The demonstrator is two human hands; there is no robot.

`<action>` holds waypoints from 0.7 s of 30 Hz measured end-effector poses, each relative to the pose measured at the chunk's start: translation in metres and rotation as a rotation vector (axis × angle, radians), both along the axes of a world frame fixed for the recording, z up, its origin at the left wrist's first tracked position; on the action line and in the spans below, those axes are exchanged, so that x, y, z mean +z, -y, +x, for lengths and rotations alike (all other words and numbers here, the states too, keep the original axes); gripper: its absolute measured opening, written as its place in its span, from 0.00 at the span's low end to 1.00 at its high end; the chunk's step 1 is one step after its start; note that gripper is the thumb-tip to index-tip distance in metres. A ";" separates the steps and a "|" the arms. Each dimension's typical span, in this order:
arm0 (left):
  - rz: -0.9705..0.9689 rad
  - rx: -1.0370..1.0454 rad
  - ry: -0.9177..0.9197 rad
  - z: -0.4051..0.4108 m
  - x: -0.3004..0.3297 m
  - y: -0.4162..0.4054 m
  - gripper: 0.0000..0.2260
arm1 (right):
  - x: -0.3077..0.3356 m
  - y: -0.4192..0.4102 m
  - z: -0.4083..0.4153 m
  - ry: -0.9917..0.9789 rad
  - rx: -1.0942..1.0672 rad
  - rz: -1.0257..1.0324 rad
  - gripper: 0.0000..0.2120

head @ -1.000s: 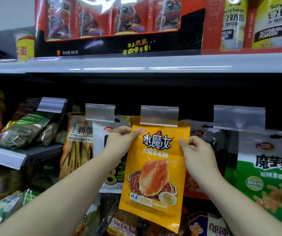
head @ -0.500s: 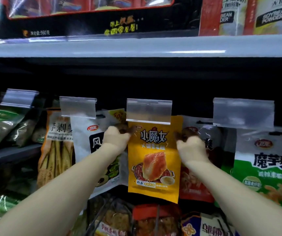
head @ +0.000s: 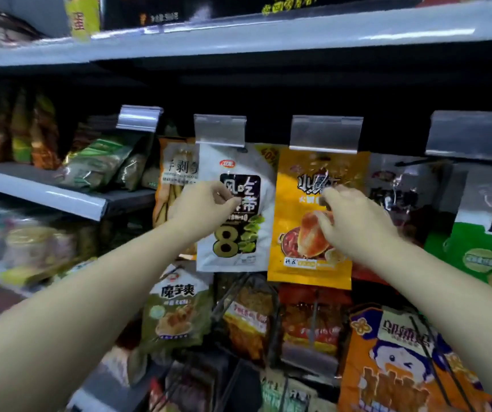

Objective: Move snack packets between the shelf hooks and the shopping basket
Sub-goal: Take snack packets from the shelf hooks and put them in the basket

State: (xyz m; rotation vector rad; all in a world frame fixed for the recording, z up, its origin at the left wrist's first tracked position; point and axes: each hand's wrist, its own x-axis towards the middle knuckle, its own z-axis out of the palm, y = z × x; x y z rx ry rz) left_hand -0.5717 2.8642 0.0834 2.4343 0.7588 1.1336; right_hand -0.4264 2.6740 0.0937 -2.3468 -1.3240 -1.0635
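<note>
Head view: both hands have come off the yellow packet (head: pixel 310 221) since a second ago, when they pinched its top corners under the price tag holder (head: pixel 326 133). Now it hangs on its hook below that holder, unsupported as far as I can tell. Likely meaning: this packet is hung and the hands are free for the next one.

Left of the yellow packet, the left hand (head: pixel 203 206) is in front of the white packet (head: pixel 235 209), fingers curled in; grip on it or just closed on nothing, cannot tell from blur. Right hand (head: pixel 354 221) is in front of the yellow packet's lower half, fingers loosely bent, holding nothing visible.

Writing, left to right from the yellow packet's landmark: white packet has a red oval logo, dark panel with Chinese characters and a big "8". Yellow packet has black Chinese lettering, too blurred to read fully. Green packet (head: pixel 488 233) far right shows "魔". Below the white packet, a small green packet (head: pixel 176 310) reads "魔芋爽". Basket wires (head: pixel 232 295) show below the yellow packet.
</note>
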 end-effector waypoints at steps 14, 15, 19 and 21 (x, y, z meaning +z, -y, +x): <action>0.012 0.507 -0.541 -0.318 -0.185 0.005 0.10 | -0.162 -0.076 -0.235 0.055 0.590 -0.490 0.14; -0.047 0.537 -0.558 -0.337 -0.211 0.010 0.10 | -0.184 -0.079 -0.250 0.043 0.627 -0.537 0.13; -0.264 0.566 -0.634 -0.399 -0.324 0.044 0.11 | -0.287 -0.093 -0.303 -0.012 0.767 -0.733 0.11; -0.397 0.588 -0.703 -0.423 -0.385 0.066 0.11 | -0.347 -0.097 -0.325 -0.057 0.799 -0.886 0.10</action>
